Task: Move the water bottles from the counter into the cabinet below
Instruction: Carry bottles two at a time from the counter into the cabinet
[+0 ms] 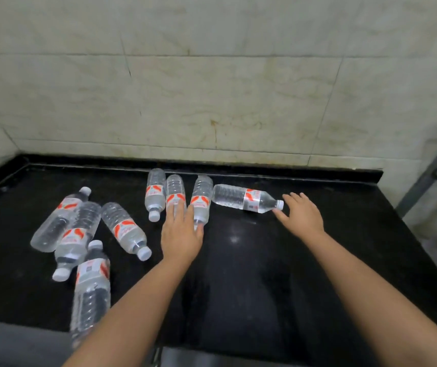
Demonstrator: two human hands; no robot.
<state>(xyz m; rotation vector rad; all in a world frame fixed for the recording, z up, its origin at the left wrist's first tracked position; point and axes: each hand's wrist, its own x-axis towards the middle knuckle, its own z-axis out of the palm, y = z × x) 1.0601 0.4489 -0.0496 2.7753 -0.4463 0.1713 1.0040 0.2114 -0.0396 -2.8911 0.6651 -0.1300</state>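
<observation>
Several clear water bottles with red-and-white labels lie flat on the black counter (251,260). Three lie side by side near the back, caps toward me: the left one (155,193), the middle one (175,190) and the right one (202,197). My left hand (181,231) rests open over the lower ends of the middle and right ones. Another bottle (243,198) lies crosswise, cap pointing right. My right hand (300,214) is open, fingertips just beside that cap. A cluster of several bottles (79,229) lies at the left. The cabinet is not in view.
A tiled wall (212,88) backs the counter, with a raised black lip along its foot. The counter's front edge (238,352) runs across the bottom. One bottle (90,292) at the front left reaches past that edge. A grey metal frame (429,176) stands at the right.
</observation>
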